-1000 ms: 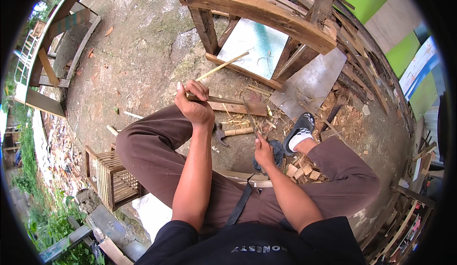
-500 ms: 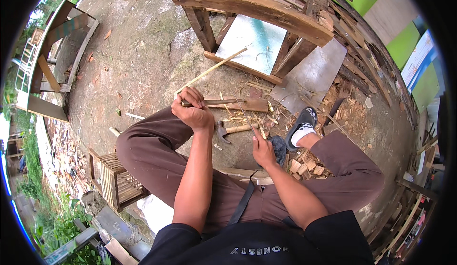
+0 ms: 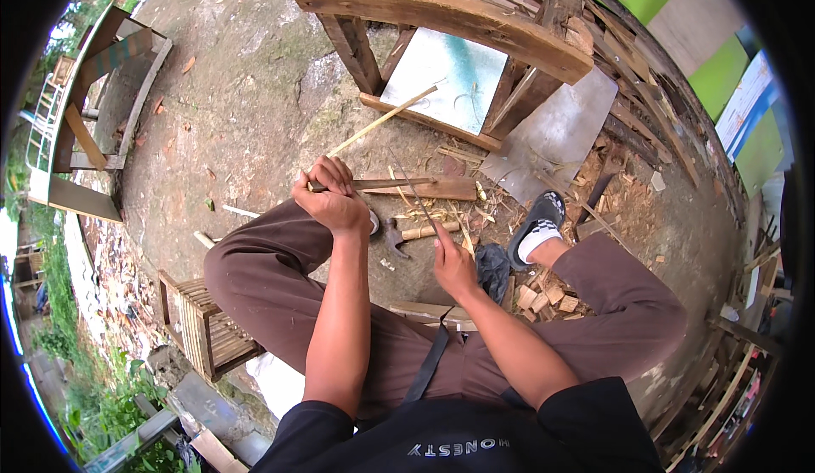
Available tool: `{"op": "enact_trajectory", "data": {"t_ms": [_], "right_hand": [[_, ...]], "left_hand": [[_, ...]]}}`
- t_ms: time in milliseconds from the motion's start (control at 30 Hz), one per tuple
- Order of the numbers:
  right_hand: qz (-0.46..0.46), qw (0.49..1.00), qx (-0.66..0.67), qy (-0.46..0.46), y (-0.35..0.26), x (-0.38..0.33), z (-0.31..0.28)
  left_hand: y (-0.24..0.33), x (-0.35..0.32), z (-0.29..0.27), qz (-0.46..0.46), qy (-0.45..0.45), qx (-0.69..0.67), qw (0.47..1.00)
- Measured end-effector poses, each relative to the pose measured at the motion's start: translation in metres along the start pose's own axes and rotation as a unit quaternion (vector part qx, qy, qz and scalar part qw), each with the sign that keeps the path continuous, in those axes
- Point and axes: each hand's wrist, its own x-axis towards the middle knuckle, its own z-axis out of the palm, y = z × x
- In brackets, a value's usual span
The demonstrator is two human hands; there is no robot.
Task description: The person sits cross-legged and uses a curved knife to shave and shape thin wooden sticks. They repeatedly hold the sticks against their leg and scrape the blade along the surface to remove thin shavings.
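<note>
My left hand [image 3: 334, 199] is closed around the end of a slim brown stick [image 3: 373, 183], which points right above a flat wooden board [image 3: 454, 188] on the ground. A pale split strip [image 3: 386, 119] runs up and right from beside its fingers; I cannot tell whether the hand touches it. Lower and to the right, my right hand [image 3: 454, 262] grips a long, thin, dark blade [image 3: 416, 194]. The blade slants up and left, its upper part crossing the stick in view. A claw hammer [image 3: 424, 231] with a wooden handle lies between my feet, among pale shavings.
A heavy wooden frame [image 3: 441, 14] stands ahead, with a white panel [image 3: 446, 78] inside it. Wood offcuts [image 3: 543, 295] and a dark cloth or bag [image 3: 491, 269] lie near my right foot. A slatted wooden stool [image 3: 208, 324] is left of my knee.
My left hand has shifted slightly left and down with the stick. My right hand has also moved left, taking the blade with it. Both grips look the same.
</note>
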Motion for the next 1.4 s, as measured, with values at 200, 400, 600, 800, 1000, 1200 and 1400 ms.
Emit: {"op": "enact_trajectory", "data": {"t_ms": [200, 400, 600, 800, 1000, 1200, 1400], "right_hand": [[-0.095, 0.994, 0.018, 0.048, -0.021, 0.004, -0.003], [-0.055, 0.997, 0.035, 0.042, -0.012, 0.011, 0.006], [-0.08, 0.993, 0.029, 0.085, -0.016, 0.018, 0.012], [-0.114, 0.989, 0.045, 0.08, -0.018, 0.021, 0.007], [-0.037, 0.998, -0.007, 0.042, 0.0, 0.025, 0.007], [-0.152, 0.983, 0.062, 0.081, -0.021, 0.023, 0.009], [-0.022, 0.999, 0.008, 0.032, 0.005, 0.03, 0.013]], "left_hand": [[-0.002, 0.0, 0.004, 0.014, -0.009, 0.033, 0.999], [-0.003, 0.001, 0.009, -0.006, 0.02, 0.017, 1.0], [-0.006, -0.003, 0.016, 0.013, -0.012, 0.042, 0.999], [-0.011, -0.005, 0.018, 0.013, -0.003, 0.04, 0.999], [-0.006, -0.007, 0.023, -0.005, 0.017, 0.044, 0.999], [-0.009, -0.007, 0.022, 0.007, 0.007, 0.052, 0.999], [-0.006, -0.001, 0.018, 0.0, 0.006, 0.057, 0.998]]}}
